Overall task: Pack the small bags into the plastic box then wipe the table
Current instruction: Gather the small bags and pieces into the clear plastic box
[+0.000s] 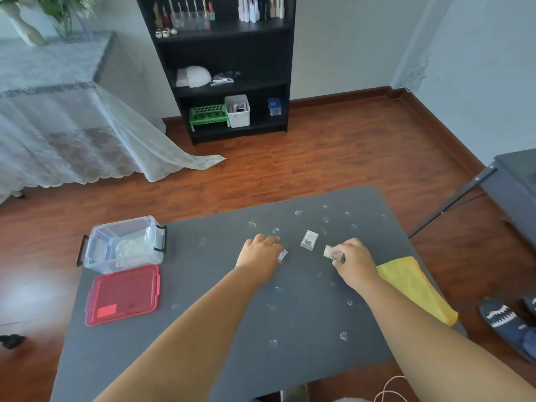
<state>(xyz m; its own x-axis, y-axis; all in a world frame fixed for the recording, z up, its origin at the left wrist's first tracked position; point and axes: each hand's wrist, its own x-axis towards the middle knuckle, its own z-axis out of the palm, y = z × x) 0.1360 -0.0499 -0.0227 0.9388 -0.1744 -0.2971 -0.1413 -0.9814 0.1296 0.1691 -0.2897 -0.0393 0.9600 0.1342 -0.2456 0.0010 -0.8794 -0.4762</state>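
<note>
On the grey table (220, 329) my left hand (261, 252) is closed over a small clear bag (282, 254) whose corner sticks out at the fingers. My right hand (352, 261) grips another small bag (330, 252) with dark contents, just above the tabletop. A third small bag (309, 240) lies flat between the two hands, slightly farther away. The clear plastic box (124, 245) with black handles stands open at the table's far left corner, with several bags inside. Its red lid (123, 294) lies flat in front of it.
A yellow cloth (414, 288) lies along the table's right edge, beside my right forearm. Water droplets dot the tabletop. Beyond the table are a wooden floor, a black shelf unit (229, 68) and a lace-covered table (58, 126). Slippers (504, 320) sit on the floor at right.
</note>
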